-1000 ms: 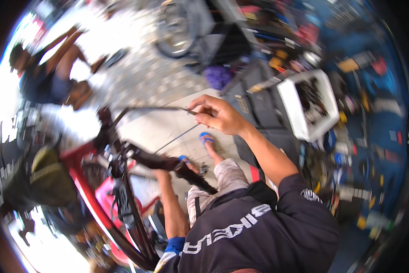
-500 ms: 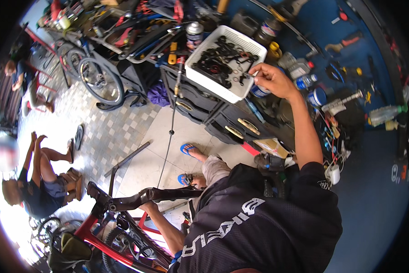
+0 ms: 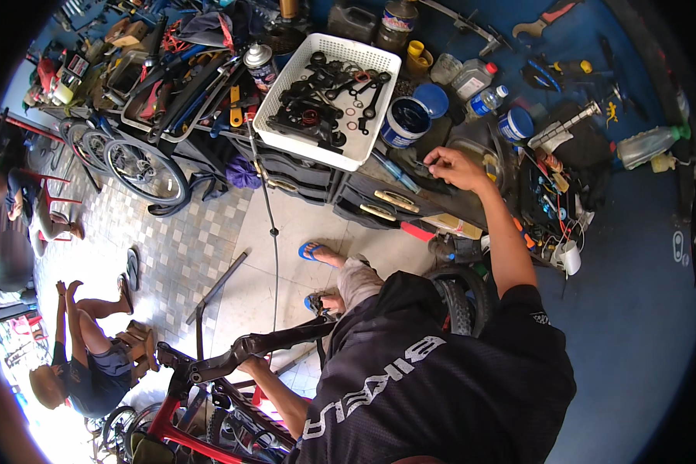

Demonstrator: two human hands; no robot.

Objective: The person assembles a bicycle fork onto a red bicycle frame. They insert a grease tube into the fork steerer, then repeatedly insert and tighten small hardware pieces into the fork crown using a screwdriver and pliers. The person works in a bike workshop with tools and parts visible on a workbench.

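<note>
My right hand (image 3: 454, 168) is over the bench, fingers pinched together around something small and dark that I cannot make out. Just beyond it stands an open blue-and-white tub (image 3: 406, 124) with dark contents, its blue lid (image 3: 431, 100) beside it. A white plastic basket (image 3: 348, 161), left of the tub, holds black bicycle parts and several small rings. Low in view, my left hand (image 3: 253, 366) is closed around the black arm (image 3: 286, 336) of a red and black bicycle frame (image 3: 185, 433); most of its fingers are hidden behind that part.
A blue-handled tool (image 3: 394, 172) lies along the bench edge. Bottles (image 3: 474, 79) and hand tools stand or hang at the back right. A spray can (image 3: 259, 62) is left of the basket. Another person (image 3: 92, 379) sits at the left; bicycle wheels (image 3: 145, 174) lean farther back.
My right hand has moved away from the basket's right edge, nearer to me, and is now in front of the blue tub. My left hand stays at the frame. The view has shifted.
</note>
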